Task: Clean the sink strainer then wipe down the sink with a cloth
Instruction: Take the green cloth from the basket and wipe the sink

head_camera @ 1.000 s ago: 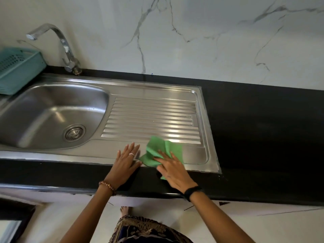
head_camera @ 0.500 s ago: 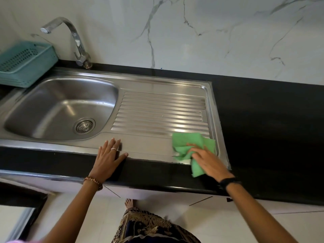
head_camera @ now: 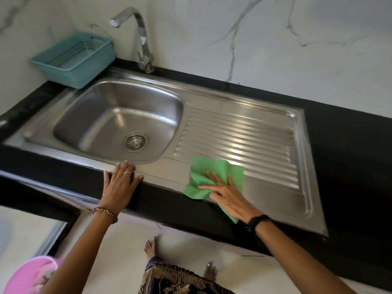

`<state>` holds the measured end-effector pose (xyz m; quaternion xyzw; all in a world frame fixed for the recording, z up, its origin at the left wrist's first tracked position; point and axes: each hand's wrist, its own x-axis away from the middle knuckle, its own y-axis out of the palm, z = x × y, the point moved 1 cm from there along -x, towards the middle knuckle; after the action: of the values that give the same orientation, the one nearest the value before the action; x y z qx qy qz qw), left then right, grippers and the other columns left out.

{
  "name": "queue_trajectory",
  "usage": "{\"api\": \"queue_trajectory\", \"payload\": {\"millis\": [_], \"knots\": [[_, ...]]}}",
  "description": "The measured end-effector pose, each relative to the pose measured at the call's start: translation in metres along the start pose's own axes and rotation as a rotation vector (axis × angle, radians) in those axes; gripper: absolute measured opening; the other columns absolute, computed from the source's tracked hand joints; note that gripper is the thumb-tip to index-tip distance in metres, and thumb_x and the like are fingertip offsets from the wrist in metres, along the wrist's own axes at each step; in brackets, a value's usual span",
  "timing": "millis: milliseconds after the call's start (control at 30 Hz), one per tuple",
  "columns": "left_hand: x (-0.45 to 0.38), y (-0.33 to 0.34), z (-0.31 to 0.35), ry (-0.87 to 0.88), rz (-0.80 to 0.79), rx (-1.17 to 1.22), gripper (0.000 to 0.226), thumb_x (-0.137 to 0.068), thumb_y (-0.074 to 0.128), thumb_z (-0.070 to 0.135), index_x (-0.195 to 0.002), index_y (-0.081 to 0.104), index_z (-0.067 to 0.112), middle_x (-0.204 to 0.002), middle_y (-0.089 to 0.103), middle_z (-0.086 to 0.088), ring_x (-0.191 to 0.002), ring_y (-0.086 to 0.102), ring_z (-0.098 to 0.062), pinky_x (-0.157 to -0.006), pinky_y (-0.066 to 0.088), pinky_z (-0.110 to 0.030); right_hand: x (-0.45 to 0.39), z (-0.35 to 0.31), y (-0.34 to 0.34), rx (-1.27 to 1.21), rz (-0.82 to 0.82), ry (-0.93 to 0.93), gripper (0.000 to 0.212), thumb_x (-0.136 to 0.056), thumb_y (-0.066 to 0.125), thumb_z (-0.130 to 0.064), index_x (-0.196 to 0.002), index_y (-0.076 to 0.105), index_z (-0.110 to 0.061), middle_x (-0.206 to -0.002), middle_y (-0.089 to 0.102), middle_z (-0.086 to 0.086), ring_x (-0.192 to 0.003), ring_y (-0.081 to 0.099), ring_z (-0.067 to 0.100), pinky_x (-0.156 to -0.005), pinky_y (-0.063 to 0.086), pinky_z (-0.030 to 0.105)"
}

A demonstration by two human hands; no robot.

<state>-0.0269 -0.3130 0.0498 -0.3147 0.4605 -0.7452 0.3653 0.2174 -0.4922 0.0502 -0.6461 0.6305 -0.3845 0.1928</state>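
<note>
- Sink: a stainless steel unit with basin and ribbed drainboard, set into the black surface; it fills the centre of the frame.
- Sink strainer: seated in the drain at the basin floor, left of centre. No debris can be made out on it, so the strainer step is judged done.
- Cloth: green and crumpled, lying on the flat front rim of the sink at lower centre, with one corner hanging over the front edge of the surface.
- Right hand: laid flat on the cloth with fingers spread and straight, pressing it to the steel.
- Left hand: resting flat on the front edge below the basin, fingers extended and together, nothing held; it is judged to be a brace.
- Change noted: half a second earlier the cloth was at the drainboard's front right corner; it is now found further left along the front rim, nearer the basin. The left hand has stayed planted on the front edge.
- Meaning for the task: a back-and-forth wiping stroke along the front rim is indicated. The wipe-down is judged under way, with the ribbed drainboard and the basin probably yet to be covered.
- Other items: a chrome tap behind the basin; a teal plastic basket at upper left; a pink object at the lower left corner, kind not determinable.
</note>
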Motion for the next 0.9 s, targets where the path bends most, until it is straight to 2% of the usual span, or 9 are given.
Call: {"api": "queue_trajectory", "payload": {"millis": [133,233,333,433,567,667,767,900], "knots": [[-0.001,-0.007,-0.025,0.049,0.005,0.023,0.045,-0.098,0.031,0.034,-0.142,0.031,0.023,-0.154,0.025,0.004,-0.144,0.013,-0.010,-0.110,-0.022,-0.052,-0.079,-0.052,0.030,0.197,-0.032,-0.090,0.042,-0.099,0.029,-0.029,-0.139,0.035,-0.039,-0.159,0.006,0.000,-0.147,-0.002,0.016,-0.112,-0.019,0.051],[-0.013,-0.014,-0.041,0.031,0.020,0.034,0.045,-0.097,0.032,0.036,-0.141,0.034,0.025,-0.152,0.030,0.005,-0.142,0.019,-0.008,-0.110,-0.020,-0.056,-0.131,-0.088,0.045,0.344,-0.051,-0.123,0.044,-0.099,0.025,-0.033,-0.142,0.026,-0.041,-0.159,0.005,0.000,-0.147,0.000,0.019,-0.110,-0.016,0.059],[-0.029,-0.021,-0.063,0.033,-0.030,-0.002,0.047,-0.096,0.033,0.039,-0.142,0.031,0.026,-0.153,0.027,0.005,-0.144,0.015,-0.010,-0.109,-0.018,-0.058,-0.160,-0.111,0.055,0.405,-0.075,-0.114,0.045,-0.099,0.021,-0.034,-0.143,0.021,-0.041,-0.159,0.008,0.001,-0.147,0.004,0.020,-0.109,-0.016,0.061],[-0.046,-0.031,-0.085,0.046,-0.070,-0.001,0.048,-0.096,0.033,0.042,-0.142,0.028,0.030,-0.155,0.022,0.006,-0.145,0.008,-0.011,-0.108,-0.020,-0.056,-0.147,-0.106,0.055,0.365,-0.062,-0.137,0.046,-0.099,0.025,-0.030,-0.144,0.019,-0.039,-0.158,0.010,-0.002,-0.146,0.003,0.015,-0.113,-0.018,0.052],[-0.065,-0.045,-0.117,0.023,-0.073,-0.006,0.050,-0.095,0.031,0.045,-0.143,0.027,0.030,-0.156,0.020,0.002,-0.145,0.005,-0.015,-0.108,-0.020,-0.055,-0.094,-0.076,0.047,0.285,-0.067,-0.117,0.051,-0.097,0.026,-0.031,-0.141,0.008,-0.049,-0.151,-0.003,-0.023,-0.143,-0.008,-0.001,-0.113,-0.024,0.031],[-0.073,-0.051,-0.129,0.039,-0.110,-0.074,0.050,-0.095,0.032,0.045,-0.142,0.031,0.027,-0.155,0.022,0.000,-0.146,0.005,-0.016,-0.112,-0.014,-0.055,-0.060,-0.060,0.034,0.231,-0.085,-0.045,0.051,-0.097,0.027,-0.030,-0.137,0.007,-0.054,-0.152,-0.003,-0.027,-0.141,-0.010,-0.007,-0.116,-0.020,0.032],[-0.073,-0.052,-0.127,0.058,-0.109,-0.075,0.049,-0.095,0.034,0.043,-0.140,0.036,0.024,-0.154,0.025,-0.001,-0.146,0.004,-0.017,-0.114,-0.007,-0.052,-0.052,-0.059,0.031,0.263,-0.119,-0.008,0.054,-0.099,0.031,-0.029,-0.138,0.004,-0.053,-0.152,-0.005,-0.027,-0.142,-0.011,-0.005,-0.116,-0.021,0.034],[-0.073,-0.050,-0.131,0.070,-0.148,-0.112,0.047,-0.098,0.027,0.037,-0.144,0.025,0.027,-0.156,0.017,0.002,-0.146,0.001,-0.016,-0.115,-0.009,-0.050,-0.083,-0.083,0.042,0.328,-0.127,-0.008,0.054,-0.099,0.030,-0.033,-0.136,-0.003,-0.055,-0.151,-0.013,-0.025,-0.141,-0.019,0.000,-0.112,-0.027,0.038]]}}
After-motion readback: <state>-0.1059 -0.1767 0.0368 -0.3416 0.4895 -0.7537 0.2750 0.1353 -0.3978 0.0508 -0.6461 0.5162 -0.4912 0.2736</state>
